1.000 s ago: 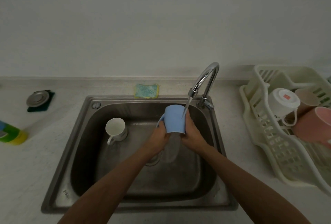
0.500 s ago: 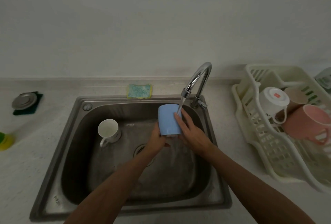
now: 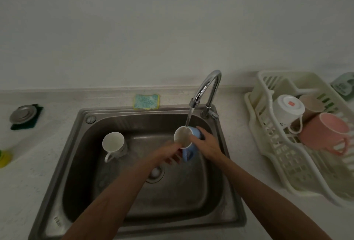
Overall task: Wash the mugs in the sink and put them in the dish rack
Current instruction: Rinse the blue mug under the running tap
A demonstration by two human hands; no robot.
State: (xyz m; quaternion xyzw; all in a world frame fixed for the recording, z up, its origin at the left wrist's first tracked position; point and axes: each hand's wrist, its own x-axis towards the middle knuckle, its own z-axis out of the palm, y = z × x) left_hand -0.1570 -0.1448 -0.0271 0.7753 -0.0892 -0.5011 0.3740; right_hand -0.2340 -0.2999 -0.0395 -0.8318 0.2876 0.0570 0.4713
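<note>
Tipped since half a second ago: blue mug (image 3: pixel 183 137), then showing only its outside, now mouth toward the camera with the handle hanging down, under the faucet (image 3: pixel 208 86) near the back right corner of the sink (image 3: pixel 143 119), water stream (image 3: pixel 189 117) landing at the rim. Gripped by the right hand (image 3: pixel 207 145), fingers curled round the far side of the body. Left hand (image 3: pixel 168 153) dropped from under the mug to just below-left of it and motion-blurred; can't tell whether spread, pinching or touching the handle. Step in hand, by judgement: rinsing the inside. Next likely calls for dumping the water, then carrying right over the sink's right rim to the dish rack (image 3: pixel 277 163), into a gap beside the upturned white mug (image 3: pixel 287 109), tan mug (image 3: pixel 311 103) and pink mug (image 3: pixel 323 134). Left to wash: white mug (image 3: pixel 114 144), mouth up by the sink's left wall, well apart. Hard to make out: any soap or dirt inside the blue mug; drain (image 3: pixel 156 172) partly behind the left forearm. Cut off: yellow-green bottle (image 3: pixel 3 158) at the worktop's left edge, green item (image 3: pixel 343 86) at the right edge, rack's near corner.
</note>
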